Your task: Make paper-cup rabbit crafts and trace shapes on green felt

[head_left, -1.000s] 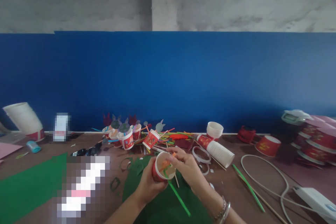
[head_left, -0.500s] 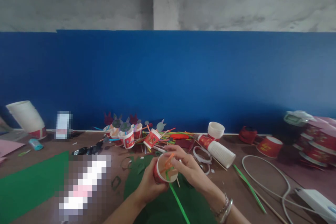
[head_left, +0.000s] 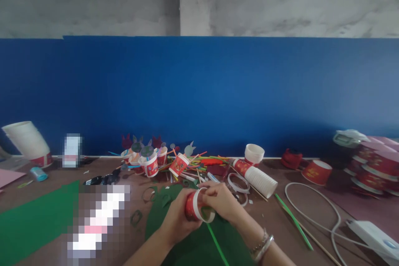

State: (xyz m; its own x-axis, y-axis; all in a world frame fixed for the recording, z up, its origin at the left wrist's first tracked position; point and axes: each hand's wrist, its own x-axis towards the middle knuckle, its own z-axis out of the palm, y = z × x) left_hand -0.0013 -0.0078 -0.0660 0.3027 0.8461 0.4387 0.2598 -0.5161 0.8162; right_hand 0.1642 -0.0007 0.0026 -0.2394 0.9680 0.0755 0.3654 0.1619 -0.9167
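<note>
A red paper cup [head_left: 192, 207] with a white rim lies tilted in my left hand [head_left: 178, 217], its mouth turned to the right. The fingers of that hand wrap round its side. My right hand [head_left: 222, 199] reaches into the mouth with bent fingers. Their tips are hidden inside the cup, so I cannot make out what they pinch. Below the rim, a long green strip [head_left: 217, 243] runs down to the front edge of the view. Under both hands lies dark green paper [head_left: 179, 249].
Decorated cups [head_left: 149, 164] stand among coloured sticks [head_left: 215, 161] at the back. A stack of white cups [head_left: 262, 181] lies to the right, near a white cable [head_left: 288, 201] and a power strip [head_left: 370, 235]. Green paper [head_left: 34, 224] lies at left.
The cup has tipped so its mouth faces right rather than up at me. My right fingers have gone deeper into it, and the orange piece by them is out of sight.
</note>
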